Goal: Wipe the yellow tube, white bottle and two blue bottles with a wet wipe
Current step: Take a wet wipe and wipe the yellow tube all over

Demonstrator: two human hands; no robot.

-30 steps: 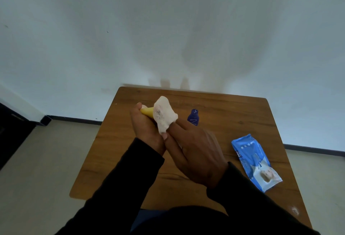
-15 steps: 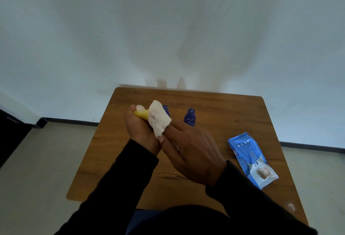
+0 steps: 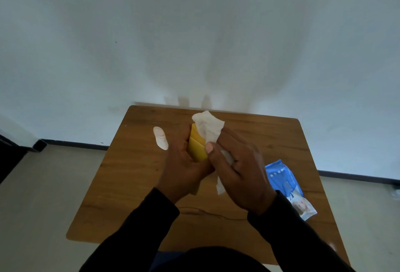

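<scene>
Yellow tube [image 3: 196, 146] sits upright in my left hand [image 3: 184, 163], lifted above the middle of the wooden bench [image 3: 134, 185]; my left fingers are curled round its lower half, and its bottom edge shows below my palm. My right hand [image 3: 240, 174] is just beside it, thumb and fingers pinching the wet wipe [image 3: 208, 125] against the tube's right side. The wipe is bunched over the tube's top end and hides it, and a loose tail of it hangs down between my two hands.

On the bench to the left of my hands lies the white bottle [image 3: 160, 138], on its side and well apart from the tube. I cannot see the two blue bottles; my hands and the wipe cover the part of the bench behind them.

To the right, near the bench's right edge, lies a blue pack of wipes [image 3: 287, 187], flat, with its white end pointing toward me. Both my sleeves are dark. Behind the bench is a pale wall with a dark skirting strip along the floor.
</scene>
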